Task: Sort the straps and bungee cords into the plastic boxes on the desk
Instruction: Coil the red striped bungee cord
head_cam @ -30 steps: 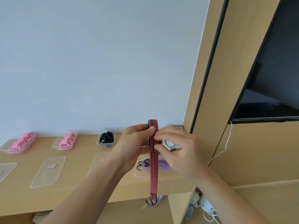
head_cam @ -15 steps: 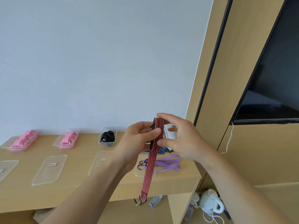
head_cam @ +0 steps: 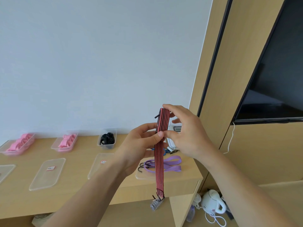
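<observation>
Here the wooden desk (head_cam: 75, 177) spans the lower left of the frame. Before its right end, at centre frame, the left hand (head_cam: 139, 149) pinches a red-and-black striped bungee cord (head_cam: 159, 169) between thumb and fingers, and the right hand (head_cam: 186, 138) grasps the cord's folded top between forefinger and thumb. The cord hangs straight down past the desk's front edge. Left of the hands, a clear box (head_cam: 106, 146) holds black cords (head_cam: 107, 138); a purple strap (head_cam: 172, 163) lies lower right of it.
</observation>
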`<action>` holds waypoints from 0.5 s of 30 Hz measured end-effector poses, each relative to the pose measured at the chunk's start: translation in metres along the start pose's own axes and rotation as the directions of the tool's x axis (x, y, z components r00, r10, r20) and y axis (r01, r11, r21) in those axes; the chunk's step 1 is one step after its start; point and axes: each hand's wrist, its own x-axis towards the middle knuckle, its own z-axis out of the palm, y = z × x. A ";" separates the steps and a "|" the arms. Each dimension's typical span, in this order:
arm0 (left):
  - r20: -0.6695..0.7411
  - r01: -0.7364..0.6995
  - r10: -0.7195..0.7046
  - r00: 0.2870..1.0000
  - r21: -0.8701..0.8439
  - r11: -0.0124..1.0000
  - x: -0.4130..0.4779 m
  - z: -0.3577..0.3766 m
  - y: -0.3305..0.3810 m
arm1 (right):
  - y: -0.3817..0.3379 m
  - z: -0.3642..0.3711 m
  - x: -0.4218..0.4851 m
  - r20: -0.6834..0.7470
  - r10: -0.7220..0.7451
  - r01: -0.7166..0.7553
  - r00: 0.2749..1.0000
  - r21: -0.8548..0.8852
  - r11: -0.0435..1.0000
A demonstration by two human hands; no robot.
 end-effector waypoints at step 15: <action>-0.108 -0.045 0.035 0.994 -0.097 0.994 0.015 0.004 -0.011 | 0.003 0.002 0.000 -0.129 -0.170 0.177 0.977 0.047 0.983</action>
